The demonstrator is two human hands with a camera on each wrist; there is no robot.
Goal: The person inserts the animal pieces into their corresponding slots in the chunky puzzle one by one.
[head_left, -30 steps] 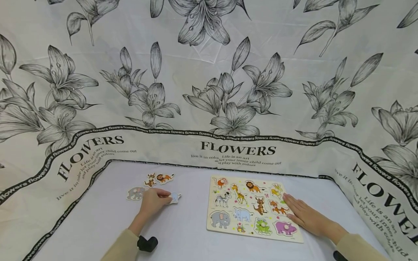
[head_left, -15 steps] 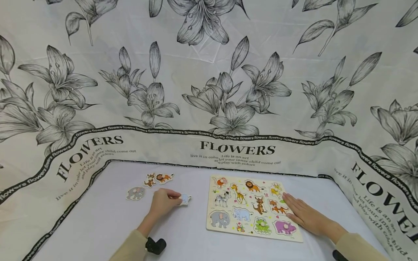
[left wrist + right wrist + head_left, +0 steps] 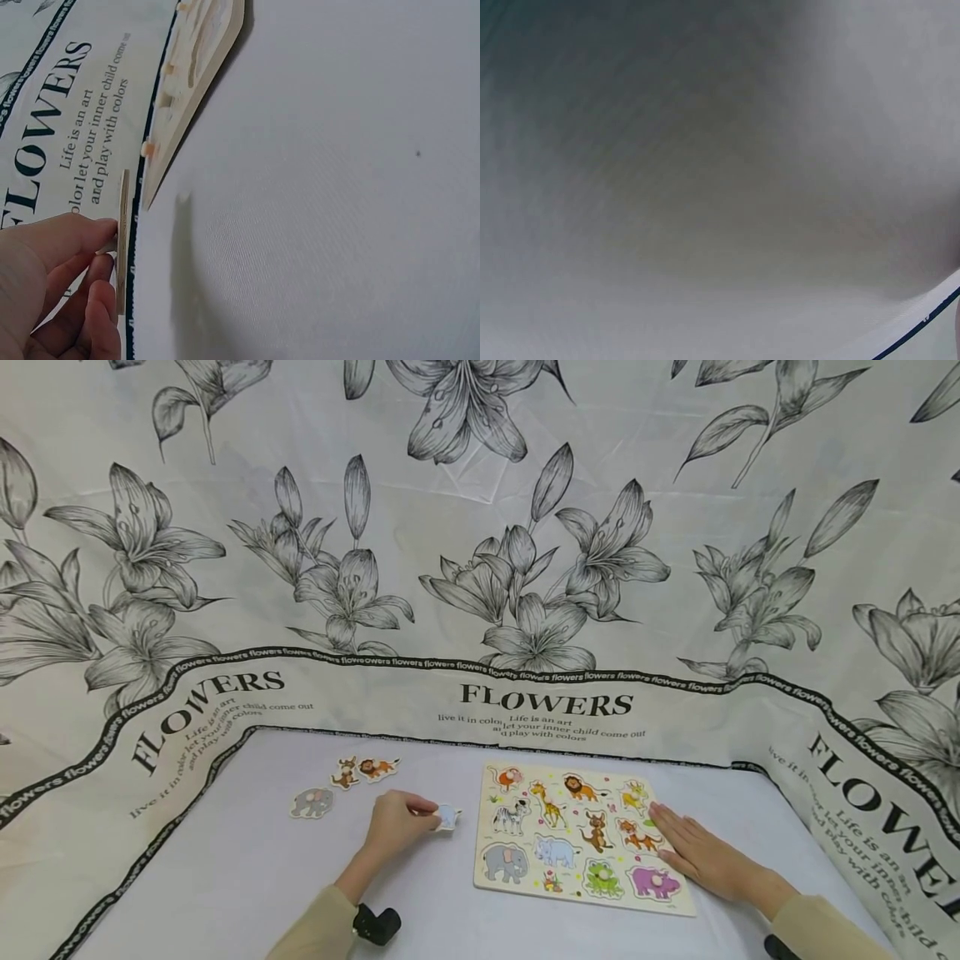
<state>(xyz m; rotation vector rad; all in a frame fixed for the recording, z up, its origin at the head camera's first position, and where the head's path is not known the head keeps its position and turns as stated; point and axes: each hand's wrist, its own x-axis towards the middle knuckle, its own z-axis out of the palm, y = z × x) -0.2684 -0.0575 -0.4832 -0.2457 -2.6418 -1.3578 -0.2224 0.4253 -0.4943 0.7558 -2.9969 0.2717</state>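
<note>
My left hand [image 3: 397, 823] pinches a pale blue animal-shaped puzzle piece [image 3: 447, 817] between thumb and fingers, just left of the puzzle board [image 3: 517, 888]. The left wrist view shows this piece edge-on, gripped by a small knob on its face and raised above the tabletop. My right hand [image 3: 705, 857] lies with straight fingers on the board's right edge. Animal pictures cover the board, including a blue rhino [image 3: 556, 852], a grey elephant [image 3: 505, 865], a green frog [image 3: 602, 880] and a purple hippo [image 3: 654, 885]. The right wrist view catches mostly shadowed cloth.
Loose puzzle pieces lie at the left on the white tabletop [image 3: 225, 877]: an elephant [image 3: 311, 804], a kangaroo [image 3: 345, 773] and a lion [image 3: 378, 768]. A flower-printed cloth [image 3: 405, 702] rises behind and at both sides.
My left hand has carried the blue piece rightward, away from the loose pieces and toward the board. The right hand and the board have stayed in place.
</note>
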